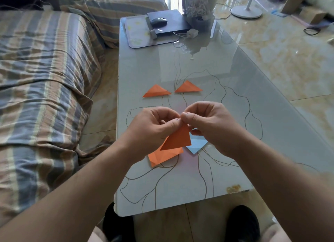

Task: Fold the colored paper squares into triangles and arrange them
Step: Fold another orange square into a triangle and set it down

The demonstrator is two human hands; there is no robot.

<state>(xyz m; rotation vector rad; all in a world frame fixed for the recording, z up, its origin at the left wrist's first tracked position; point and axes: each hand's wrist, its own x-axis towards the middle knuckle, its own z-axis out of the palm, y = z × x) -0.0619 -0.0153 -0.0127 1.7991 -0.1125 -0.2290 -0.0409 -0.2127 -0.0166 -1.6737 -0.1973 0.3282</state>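
Pinching top corner of orange folded paper (178, 139) at frame centre, left hand (153, 126) and right hand (211, 122) both grasping it above bench (180, 187). Lying lower centre: orange sheet (162, 156), blue sheet (197, 144). Resting above hands: two orange triangles (156, 91) (188, 87).

We've got open tabletop (235, 115) right of our hands. Two folded orange triangles (156, 91) sit just ahead, laptop (173, 23) and vase (200, 16) crowd the far end.
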